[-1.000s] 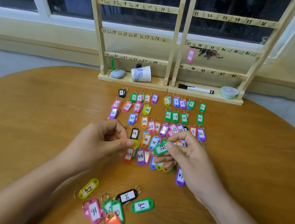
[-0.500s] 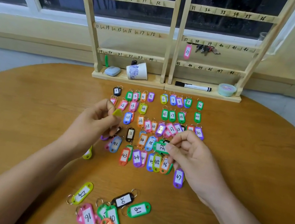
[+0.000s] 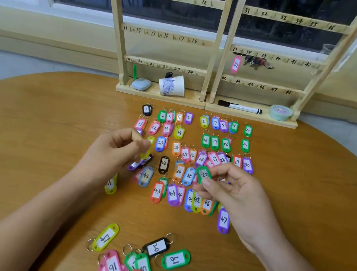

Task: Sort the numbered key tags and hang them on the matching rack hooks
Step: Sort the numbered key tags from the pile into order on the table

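Several coloured numbered key tags point(image 3: 179, 133) lie in rows on the round wooden table point(image 3: 28, 144). My left hand point(image 3: 112, 152) pinches a yellow-green tag point(image 3: 148, 148) at the left end of the rows. My right hand point(image 3: 234, 193) pinches a green tag point(image 3: 204, 174) reading 23 or 32, just above the middle rows. The wooden rack point(image 3: 217, 46) with numbered hook rails stands at the table's far edge. A pink tag 37 point(image 3: 235, 64) hangs on it, with a bunch of keys point(image 3: 256, 62) beside it.
A loose pile of tags point(image 3: 138, 262) lies near the front edge. On the rack's base sit a tipped paper cup point(image 3: 172, 85), a grey case point(image 3: 141, 84), a black marker point(image 3: 239, 107) and a roll of tape point(image 3: 280, 112). A window is behind.
My left hand moved up and to the left carrying the yellow-green tag. My right hand lifted the green tag slightly and turned it. The view shifted closer to the rack.
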`<state>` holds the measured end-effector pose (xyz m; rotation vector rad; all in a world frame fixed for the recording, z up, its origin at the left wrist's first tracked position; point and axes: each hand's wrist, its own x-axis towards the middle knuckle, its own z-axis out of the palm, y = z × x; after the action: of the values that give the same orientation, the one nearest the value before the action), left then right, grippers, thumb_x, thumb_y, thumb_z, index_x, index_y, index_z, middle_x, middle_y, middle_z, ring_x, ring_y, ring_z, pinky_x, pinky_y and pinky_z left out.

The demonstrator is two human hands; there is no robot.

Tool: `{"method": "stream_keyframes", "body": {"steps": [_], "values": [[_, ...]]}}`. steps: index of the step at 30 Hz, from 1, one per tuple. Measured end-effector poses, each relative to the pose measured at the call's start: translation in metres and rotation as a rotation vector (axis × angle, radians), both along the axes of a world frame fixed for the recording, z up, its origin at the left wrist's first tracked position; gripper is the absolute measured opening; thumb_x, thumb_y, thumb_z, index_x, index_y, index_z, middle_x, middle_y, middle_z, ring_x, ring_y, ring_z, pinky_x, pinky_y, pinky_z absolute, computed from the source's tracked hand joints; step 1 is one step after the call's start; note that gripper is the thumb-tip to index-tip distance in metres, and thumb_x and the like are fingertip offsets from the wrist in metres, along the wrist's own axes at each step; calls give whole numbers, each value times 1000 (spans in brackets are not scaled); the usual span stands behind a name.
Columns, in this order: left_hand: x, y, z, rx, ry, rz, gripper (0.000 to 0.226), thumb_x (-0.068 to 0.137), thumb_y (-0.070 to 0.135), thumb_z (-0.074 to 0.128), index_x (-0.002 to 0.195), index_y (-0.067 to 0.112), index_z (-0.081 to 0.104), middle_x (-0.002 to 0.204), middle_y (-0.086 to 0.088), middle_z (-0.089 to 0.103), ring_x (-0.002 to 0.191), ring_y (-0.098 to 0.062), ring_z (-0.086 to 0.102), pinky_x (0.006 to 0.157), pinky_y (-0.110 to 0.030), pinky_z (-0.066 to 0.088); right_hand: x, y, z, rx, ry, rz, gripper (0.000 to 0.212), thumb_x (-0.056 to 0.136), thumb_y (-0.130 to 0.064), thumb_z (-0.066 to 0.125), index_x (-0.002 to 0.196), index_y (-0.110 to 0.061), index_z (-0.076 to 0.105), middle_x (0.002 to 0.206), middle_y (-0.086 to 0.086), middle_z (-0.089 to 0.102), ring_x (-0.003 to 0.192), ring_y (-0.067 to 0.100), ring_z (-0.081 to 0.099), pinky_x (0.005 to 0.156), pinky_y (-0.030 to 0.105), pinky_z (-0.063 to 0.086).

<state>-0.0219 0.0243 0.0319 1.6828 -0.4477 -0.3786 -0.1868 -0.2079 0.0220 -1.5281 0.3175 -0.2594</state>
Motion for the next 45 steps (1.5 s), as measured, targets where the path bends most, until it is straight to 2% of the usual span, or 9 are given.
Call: {"method": "stream_keyframes", "body": {"steps": [4, 8, 17, 22, 27, 34, 36, 41, 45], "values": [[0, 4, 7, -5, -68, 7, 23, 97, 25, 77, 81, 10, 72, 74, -15, 66, 69, -17, 54, 69, -35, 44, 15, 7, 4, -249, -8, -67, 6, 92, -25, 80, 96, -21, 81, 94, 1, 79, 91, 20, 74, 80, 32, 60], [8, 9, 9, -36, -57, 13, 16, 89, 15, 85, 85, 6, 73, 89, -33, 67, 76, -30, 57, 76, -47, 46, 38, 12, 1, -331, 47, -49, 1, 92, -27, 82, 92, -28, 82, 91, -4, 77, 89, 20, 69, 86, 36, 59], [17, 13, 7, -66, -21, 46, 27, 86, -1, 85, 103, 5, 66, 90, -13, 80, 87, -27, 77, 95, -55, 59, 86, 21, 6, -522, 218, -66, 11, 90, -25, 85, 96, -25, 75, 86, -3, 77, 81, 11, 75, 79, 37, 62], [23, 13, 2, -17, -23, 104, 23, 89, 1, 82, 106, 8, 68, 88, -13, 81, 91, -40, 78, 79, -44, 60, 102, 28, 3, -683, 325, -37, 18, 88, -32, 86, 96, -29, 70, 90, -7, 76, 69, 15, 73, 59, 32, 55], [24, 11, -3, 103, -59, 194, 18, 90, 13, 86, 97, 9, 69, 71, -6, 75, 57, -12, 66, 55, -22, 50, 105, 35, 1, -786, 328, -31, 19, 88, -32, 86, 95, -29, 69, 81, -9, 75, 57, 5, 68, 55, 26, 52], [34, -1, -2, 203, -43, 171, 25, 84, 21, 92, 94, 10, 70, 80, -11, 77, 68, -19, 75, 69, -37, 60, 91, 28, 3, -837, 229, -14, 10, 94, -37, 77, 100, -31, 71, 81, -12, 73, 71, 4, 68, 71, 32, 58], [40, -10, 1, 205, -27, 162, 28, 82, 23, 94, 94, 11, 71, 82, -11, 78, 74, -23, 78, 76, -40, 63, 82, 22, 6, -820, 181, -21, 5, 98, -37, 73, 101, -33, 70, 78, -11, 72, 70, 4, 66, 68, 29, 55], [58, -51, 6, 244, -38, 121, 28, 84, 27, 92, 89, 11, 69, 71, -2, 75, 56, -11, 66, 59, -34, 56, 51, -1, 5, -752, 89, -66, 7, 100, -26, 71, 100, -33, 73, 71, -8, 68, 55, 6, 55, 57, 24, 42], [70, -92, 5, 302, -98, 104, 28, 81, 29, 94, 85, 13, 71, 74, 3, 78, 74, -12, 73, 75, -41, 62, 32, -15, 1, -672, 46, -144, 12, 99, -18, 72, 100, -30, 74, 71, -2, 69, 53, 5, 50, 54, 20, 40]]}}
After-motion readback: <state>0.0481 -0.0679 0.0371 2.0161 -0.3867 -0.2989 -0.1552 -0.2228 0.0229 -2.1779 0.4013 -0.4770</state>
